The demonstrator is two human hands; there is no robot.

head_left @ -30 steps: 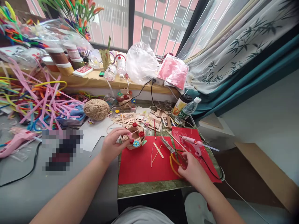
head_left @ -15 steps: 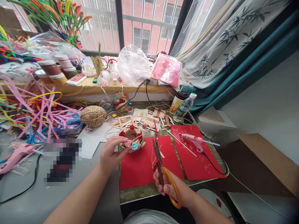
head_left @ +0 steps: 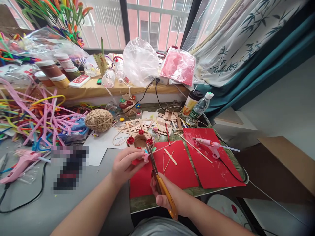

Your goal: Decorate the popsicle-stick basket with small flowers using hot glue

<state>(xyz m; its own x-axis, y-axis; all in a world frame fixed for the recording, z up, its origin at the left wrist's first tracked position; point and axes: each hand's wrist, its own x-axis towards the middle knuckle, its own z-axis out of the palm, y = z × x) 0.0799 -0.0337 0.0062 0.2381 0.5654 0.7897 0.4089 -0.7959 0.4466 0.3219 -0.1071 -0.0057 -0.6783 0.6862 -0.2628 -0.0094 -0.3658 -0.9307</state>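
Observation:
My left hand [head_left: 126, 164] pinches a small pink flower [head_left: 146, 157] between thumb and fingertips. My right hand [head_left: 169, 194] is wrapped around scissors [head_left: 165, 191] with orange handles and dark, worn blades. The blades point up and away from me, their tips right beside the pink flower, nearly closed; I cannot tell whether they touch it. A thin pale strand runs from near the flower to the right. Just beyond is a craft-stick basket [head_left: 135, 136] decorated with red roses [head_left: 141, 131], partly hidden by my left hand.
Red sheets [head_left: 169, 177] cover the table, with a craft stick [head_left: 170, 156] and a pink glue gun [head_left: 208, 143] on them. Behind stand a twine ball [head_left: 98, 120], loose sticks [head_left: 163, 124] and a water bottle [head_left: 199, 108]. Another glue gun [head_left: 21, 162] lies left.
The scissors have swung left and up to the pink flower, and their blades have come together. My left hand has shifted slightly right with the flower, away from the basket.

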